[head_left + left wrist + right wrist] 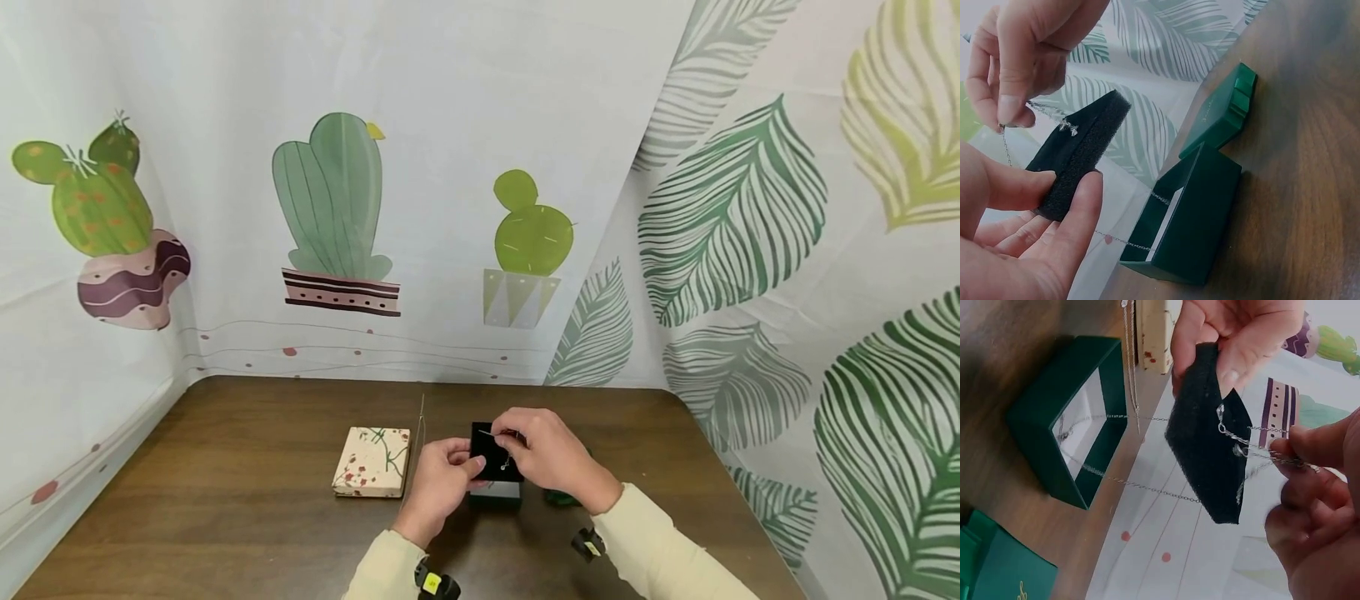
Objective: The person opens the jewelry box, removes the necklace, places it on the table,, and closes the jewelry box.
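Observation:
A black foam jewelry insert (1079, 162) is pinched between the thumb and fingers of my left hand (442, 479), tilted above the small dark green box (1194, 219). My right hand (551, 450) pinches part of a thin silver necklace (1263, 449) between thumb and forefinger, at the insert's face. A clasp (1220, 412) and small sparkling pieces show against the black foam in the right wrist view. Two strands of the chain (1141, 486) run from behind the insert down into the open box, whose inside is white.
The green lid (1222, 112) with a bow lies on the wooden table (225, 467) beside the box. Left of my left hand sits a cream floral box (372, 462). Another thin chain (1130, 356) lies alongside it. A patterned cloth (435, 333) hangs behind the table.

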